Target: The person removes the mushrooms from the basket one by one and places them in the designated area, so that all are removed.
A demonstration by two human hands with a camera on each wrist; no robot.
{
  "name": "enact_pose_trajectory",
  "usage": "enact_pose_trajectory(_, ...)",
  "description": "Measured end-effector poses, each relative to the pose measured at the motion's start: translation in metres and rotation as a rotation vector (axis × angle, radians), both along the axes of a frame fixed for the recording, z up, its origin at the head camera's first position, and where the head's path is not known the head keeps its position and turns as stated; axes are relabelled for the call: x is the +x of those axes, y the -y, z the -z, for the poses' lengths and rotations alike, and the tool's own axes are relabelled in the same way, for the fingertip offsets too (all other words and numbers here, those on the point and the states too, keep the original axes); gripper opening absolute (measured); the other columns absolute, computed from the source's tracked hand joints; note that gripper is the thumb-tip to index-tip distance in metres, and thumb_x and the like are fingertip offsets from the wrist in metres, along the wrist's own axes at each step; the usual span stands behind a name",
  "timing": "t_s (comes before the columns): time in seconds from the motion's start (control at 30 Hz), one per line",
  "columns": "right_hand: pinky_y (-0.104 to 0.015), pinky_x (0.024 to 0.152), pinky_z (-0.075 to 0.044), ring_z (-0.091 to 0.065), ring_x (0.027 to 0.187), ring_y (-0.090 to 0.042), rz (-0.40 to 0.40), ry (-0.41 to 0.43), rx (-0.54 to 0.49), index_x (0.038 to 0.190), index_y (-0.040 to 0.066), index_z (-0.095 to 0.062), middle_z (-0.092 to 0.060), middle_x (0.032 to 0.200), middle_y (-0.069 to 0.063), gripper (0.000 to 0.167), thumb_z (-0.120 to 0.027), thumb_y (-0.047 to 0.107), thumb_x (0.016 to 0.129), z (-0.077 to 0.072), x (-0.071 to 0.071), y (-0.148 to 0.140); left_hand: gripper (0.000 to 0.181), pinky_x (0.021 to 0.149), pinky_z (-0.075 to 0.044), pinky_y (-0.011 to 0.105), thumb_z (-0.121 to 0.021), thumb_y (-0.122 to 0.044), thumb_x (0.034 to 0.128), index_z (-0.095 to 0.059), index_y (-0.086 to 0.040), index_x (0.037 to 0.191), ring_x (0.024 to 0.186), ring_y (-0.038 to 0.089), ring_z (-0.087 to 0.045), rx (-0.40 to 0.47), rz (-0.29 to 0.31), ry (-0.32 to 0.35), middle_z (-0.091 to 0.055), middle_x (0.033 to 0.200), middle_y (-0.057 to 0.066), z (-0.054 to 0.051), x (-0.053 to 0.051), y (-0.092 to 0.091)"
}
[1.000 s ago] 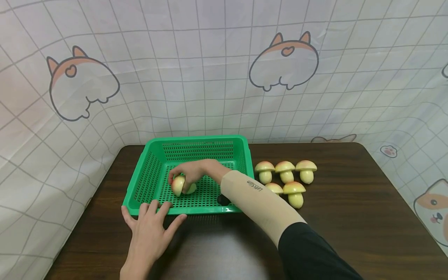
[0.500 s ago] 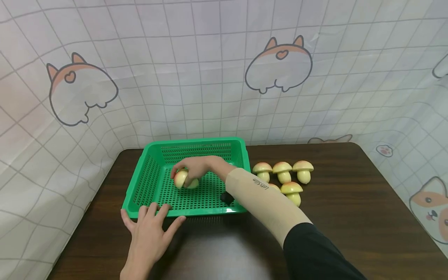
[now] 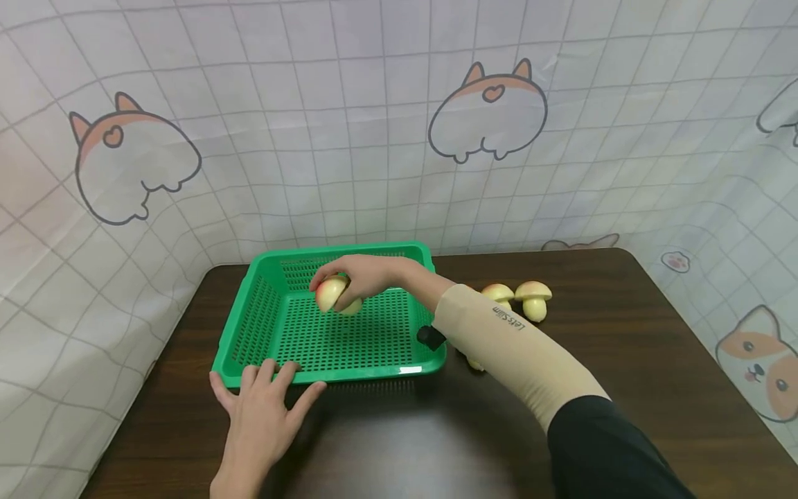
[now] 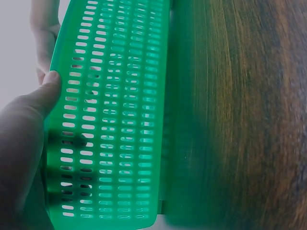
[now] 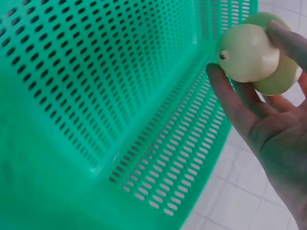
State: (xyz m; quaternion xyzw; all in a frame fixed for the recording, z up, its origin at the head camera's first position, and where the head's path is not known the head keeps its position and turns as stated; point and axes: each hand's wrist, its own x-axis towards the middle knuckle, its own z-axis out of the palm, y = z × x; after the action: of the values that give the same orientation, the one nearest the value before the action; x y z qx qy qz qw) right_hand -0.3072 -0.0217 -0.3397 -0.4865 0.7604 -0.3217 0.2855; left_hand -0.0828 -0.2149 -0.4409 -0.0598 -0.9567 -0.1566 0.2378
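A toy mushroom (image 3: 330,294) with a red-and-yellow cap and pale stem is gripped between the thumb and fingers of my right hand (image 3: 369,274). That hand holds it over the green perforated basket (image 3: 374,375), toward the back. In the right wrist view, the stem end of the mushroom (image 5: 247,52) points out past my fingertips. My left hand (image 3: 258,423) holds the basket's near rim at its left corner. Its fingers reach over the rim, and the left wrist view shows the thumb (image 4: 48,88) on the outer side.
More toy mushrooms (image 3: 533,299) lie on the dark wooden table (image 3: 630,346) right of the basket, some hidden by my right forearm. A black wrist camera (image 3: 430,337) sits under that forearm. A white checked cloth (image 3: 349,173) hangs behind the table.
My right hand has raised the mushroom from the basket's floor and moved it back and slightly right. The forearm now covers more of the table mushrooms. My left hand stays on the rim.
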Motion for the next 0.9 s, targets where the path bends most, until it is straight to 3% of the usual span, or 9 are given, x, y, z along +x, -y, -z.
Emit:
enact_pose_trajectory(0.23, -0.033, 0.086, -0.053, -0.058, 0.107, -0.017, -0.013, -0.015, -0.053, 0.138, 0.015, -0.062, -0.059, 0.134, 0.002, 0.045, -0.073, 0.008, 0.095, -0.014, 0.006, -0.019, 0.046, 0.102, 0.009, 0.084, -0.072, -0.054, 0.0922, -0.07, -0.01, 0.105, 0.093, 0.039, -0.05, -0.004, -0.007, 0.004, -0.06, 0.1, 0.012, -0.004, -0.002, 0.004)
enact_pose_trajectory(0.57, -0.034, 0.086, -0.053, -0.06, 0.105, -0.016, 0.02, -0.042, -0.098, 0.143, 0.018, -0.059, -0.057, 0.138, 0.006, 0.049, -0.074, 0.012, 0.096, -0.021, 0.017, -0.054, 0.048, 0.101, 0.01, 0.084, -0.07, -0.055, 0.0931, -0.07, -0.009, 0.107, 0.094, 0.04, -0.05, -0.005, -0.01, 0.024, -0.06, 0.102, 0.013, -0.004, -0.003, 0.002)
enact_pose_trajectory(0.9, -0.039, 0.09, -0.053, -0.064, 0.11, -0.021, 0.064, 0.042, -0.208, 0.142, 0.018, -0.06, -0.06, 0.138, 0.006, 0.051, -0.077, 0.013, 0.094, -0.03, 0.029, -0.098, 0.049, 0.101, 0.011, 0.084, -0.071, -0.055, 0.0926, -0.071, -0.009, 0.108, 0.095, 0.04, -0.05, 0.0, 0.0, 0.028, -0.061, 0.103, 0.014, -0.004, -0.004, -0.002)
